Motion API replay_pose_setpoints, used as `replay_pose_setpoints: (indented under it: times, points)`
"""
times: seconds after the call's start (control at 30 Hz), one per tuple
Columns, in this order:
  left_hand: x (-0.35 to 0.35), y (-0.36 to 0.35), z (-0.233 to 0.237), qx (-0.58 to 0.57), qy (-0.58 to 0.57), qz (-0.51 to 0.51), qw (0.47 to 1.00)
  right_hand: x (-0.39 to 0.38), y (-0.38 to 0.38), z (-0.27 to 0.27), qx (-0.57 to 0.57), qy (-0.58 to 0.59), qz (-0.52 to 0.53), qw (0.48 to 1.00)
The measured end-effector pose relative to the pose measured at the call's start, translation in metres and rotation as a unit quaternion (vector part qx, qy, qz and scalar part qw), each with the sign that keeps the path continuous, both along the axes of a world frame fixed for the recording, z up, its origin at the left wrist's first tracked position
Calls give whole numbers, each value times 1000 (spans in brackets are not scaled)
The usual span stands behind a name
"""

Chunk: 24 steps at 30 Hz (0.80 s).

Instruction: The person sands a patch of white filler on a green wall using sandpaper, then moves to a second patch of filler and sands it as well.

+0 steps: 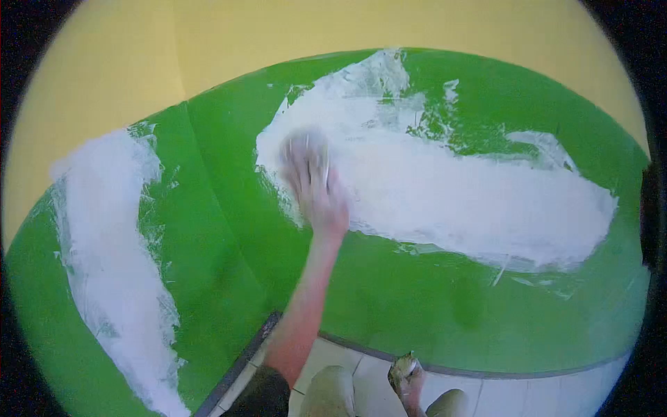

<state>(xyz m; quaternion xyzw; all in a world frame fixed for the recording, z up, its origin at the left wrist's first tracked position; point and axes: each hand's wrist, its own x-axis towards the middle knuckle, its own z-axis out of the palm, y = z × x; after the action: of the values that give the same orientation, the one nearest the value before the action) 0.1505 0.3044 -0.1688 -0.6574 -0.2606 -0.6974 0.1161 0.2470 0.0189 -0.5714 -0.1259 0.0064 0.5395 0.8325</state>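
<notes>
At a green wall (208, 236), we see the left hand (323, 201) reaching up from the bottom of the frame to the left end of a broad white patch (445, 187), left of the frame's center. Its fingers point upward, extended over a blurred grey thing (304, 146) between them and the patch; the blur keeps us from telling whether they are spread, pressed together or pinching it. The arm, in a dark sleeve (260, 393), rises from the lower edge.

The broad patch runs from upper center to the right side of the frame, its edges ragged, with thin streaks of green showing through near the top. At the left side of the frame we see a second patch (114, 222), tall and narrow, running down to the bottom edge, its upper end overlapping the yellow wall (125, 62) above the curved line where green ends.

Below, just right of bottom center, we see the right hand (411, 393) between two knees (330, 393), well apart from the white patches. A small thing (403, 368), dark and pale, is at its fingers; we cannot tell what it is, or whether they pinch it. A dark strip (240, 358) edges the green above pale tiles (337, 353) at the bottom.
</notes>
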Motion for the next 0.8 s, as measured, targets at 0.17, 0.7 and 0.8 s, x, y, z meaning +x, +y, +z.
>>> replay_pose_setpoints:
  times: [0.17,0.7,0.8]
  points:
    - [21,-34,-9,26,114,4,993,3,-2,146,-245,-653,-240,675]
    - [11,-23,-94,65,192,-10,979,98,92,431,67,-682,-692,226]
    - [-14,-4,-102,32,125,-9,992,94,96,432,50,-667,-686,288]
